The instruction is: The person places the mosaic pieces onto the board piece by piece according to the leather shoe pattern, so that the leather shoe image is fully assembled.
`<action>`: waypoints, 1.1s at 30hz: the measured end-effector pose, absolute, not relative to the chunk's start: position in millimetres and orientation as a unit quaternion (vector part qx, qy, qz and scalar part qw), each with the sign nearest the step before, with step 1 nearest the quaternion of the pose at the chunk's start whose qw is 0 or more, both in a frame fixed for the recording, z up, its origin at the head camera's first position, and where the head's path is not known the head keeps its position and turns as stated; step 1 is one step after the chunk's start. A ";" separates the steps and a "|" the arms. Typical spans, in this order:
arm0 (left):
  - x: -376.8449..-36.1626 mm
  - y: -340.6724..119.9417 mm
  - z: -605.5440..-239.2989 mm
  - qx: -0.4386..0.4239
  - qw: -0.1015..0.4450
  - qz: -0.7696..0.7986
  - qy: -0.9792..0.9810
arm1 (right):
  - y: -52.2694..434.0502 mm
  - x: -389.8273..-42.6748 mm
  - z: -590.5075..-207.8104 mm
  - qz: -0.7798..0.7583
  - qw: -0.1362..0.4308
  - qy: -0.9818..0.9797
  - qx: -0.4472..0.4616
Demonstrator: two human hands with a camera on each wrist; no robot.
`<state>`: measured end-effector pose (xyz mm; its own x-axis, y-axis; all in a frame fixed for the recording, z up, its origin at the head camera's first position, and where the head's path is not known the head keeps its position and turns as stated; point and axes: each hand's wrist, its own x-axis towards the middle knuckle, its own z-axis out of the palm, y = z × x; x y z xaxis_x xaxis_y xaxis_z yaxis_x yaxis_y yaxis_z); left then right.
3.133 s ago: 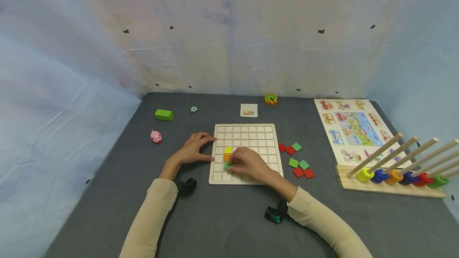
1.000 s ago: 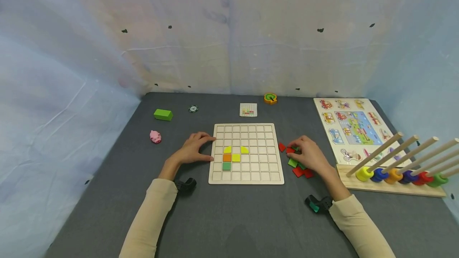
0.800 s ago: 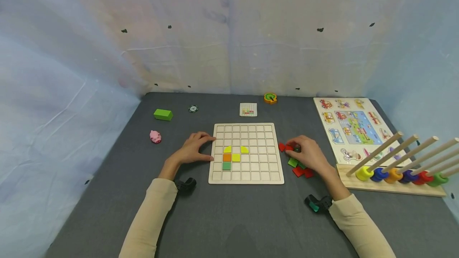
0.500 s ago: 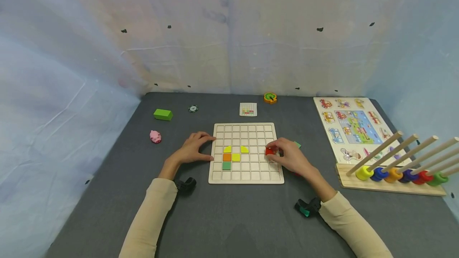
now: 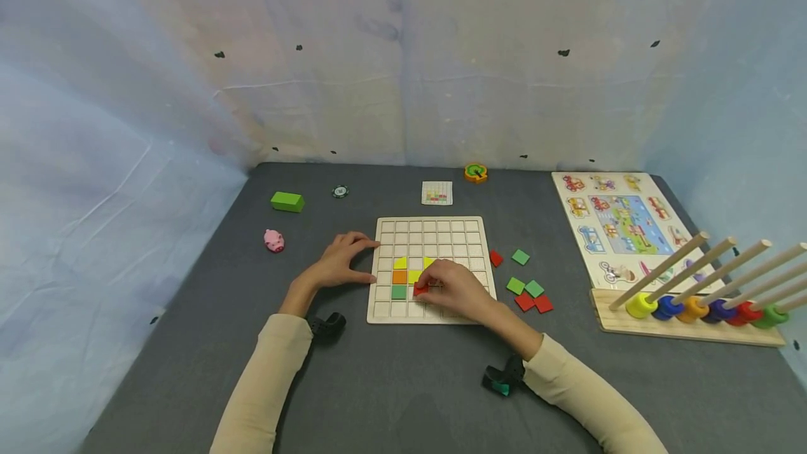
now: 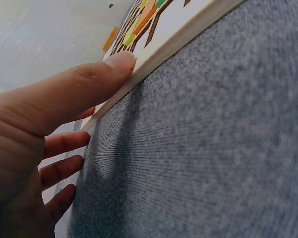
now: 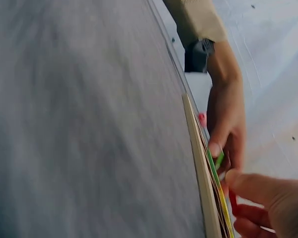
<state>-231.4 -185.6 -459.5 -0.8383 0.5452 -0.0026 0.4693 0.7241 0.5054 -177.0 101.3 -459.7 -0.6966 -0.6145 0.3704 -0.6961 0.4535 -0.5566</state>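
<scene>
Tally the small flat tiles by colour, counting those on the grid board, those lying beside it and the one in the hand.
red tiles: 4, one of them in the grip of the right hand
green tiles: 4
yellow tiles: 3
orange tiles: 1
Total: 12

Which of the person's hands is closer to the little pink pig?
Left. The left hand rests at the grid board's left edge, just right of the pink pig. The right hand is over the board, pinching a red tile, farther from the pig.
</scene>
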 end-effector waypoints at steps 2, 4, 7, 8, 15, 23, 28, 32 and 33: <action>-230.9 -185.1 -459.2 0.273 0.076 0.252 0.925 | 97.4 -175.3 -461.7 0.336 0.068 -0.854 0.391; -230.8 -184.9 -459.3 0.274 0.076 0.252 0.925 | 95.4 -173.7 -462.2 0.322 0.077 -0.858 0.393; -230.9 -184.7 -459.2 0.275 0.075 0.253 0.925 | 95.4 -173.0 -462.2 0.312 0.091 -0.858 0.398; -230.9 -184.6 -459.2 0.276 0.075 0.252 0.925 | 95.9 -173.0 -461.9 0.314 0.091 -0.857 0.399; -230.8 -185.2 -459.3 0.278 0.073 0.252 0.924 | 98.3 -175.4 -462.3 0.323 0.085 -0.846 0.415; -231.7 -185.8 -461.2 0.279 0.074 0.252 0.924 | 96.6 -174.2 -461.3 0.314 0.077 -0.853 0.409; -232.7 -186.1 -462.9 0.272 0.078 0.252 0.925 | 101.0 -177.5 -461.0 0.322 0.089 -0.838 0.431; -233.1 -186.3 -464.3 0.268 0.080 0.256 0.925 | 112.4 -181.0 -457.8 0.329 0.091 -0.843 0.416; -233.2 -186.4 -464.3 0.268 0.080 0.256 0.925 | 116.5 -182.0 -456.9 0.330 0.088 -0.847 0.407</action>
